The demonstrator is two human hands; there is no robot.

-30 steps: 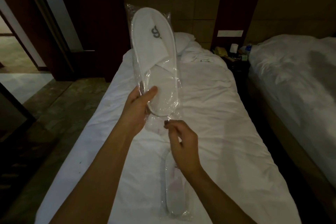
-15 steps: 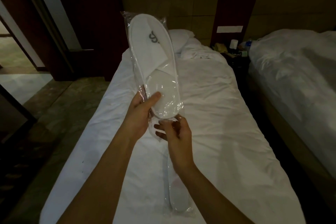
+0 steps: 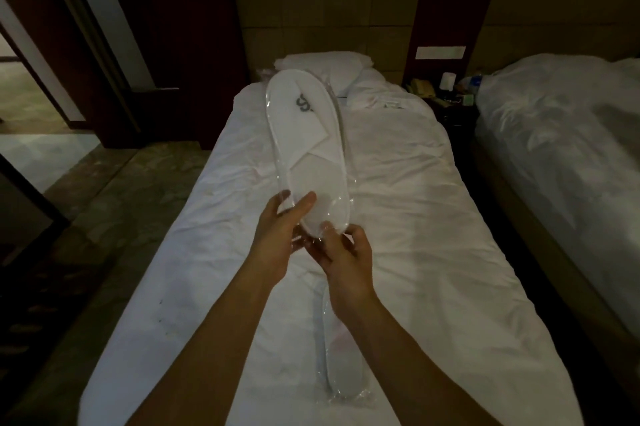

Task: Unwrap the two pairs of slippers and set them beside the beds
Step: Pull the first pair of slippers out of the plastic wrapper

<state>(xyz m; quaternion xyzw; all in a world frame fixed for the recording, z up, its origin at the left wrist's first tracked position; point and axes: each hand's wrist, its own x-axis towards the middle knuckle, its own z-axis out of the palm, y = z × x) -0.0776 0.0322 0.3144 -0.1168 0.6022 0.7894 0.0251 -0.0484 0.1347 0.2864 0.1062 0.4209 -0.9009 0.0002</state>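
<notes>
A wrapped pair of white slippers (image 3: 304, 135) in clear plastic, with a grey logo near the toe, is held up over the near bed (image 3: 415, 218). My left hand (image 3: 280, 235) grips its heel end, thumb across the sole. My right hand (image 3: 343, 256) pinches the plastic wrap at the heel's bottom edge. A second wrapped pair of slippers (image 3: 339, 360) lies flat on the sheet below my right forearm, partly hidden by it. A second bed (image 3: 561, 155) stands at the right.
A dark nightstand (image 3: 446, 103) with a phone, cup and bottle sits between the beds. A pillow (image 3: 332, 65) lies at the near bed's head. Patterned floor (image 3: 104, 218) runs along the left, with a dark doorway and wardrobe beyond.
The held slipper pack has tilted down and away toward the bed's head. My right hand rose from below the pack to pinch the wrap at the heel.
</notes>
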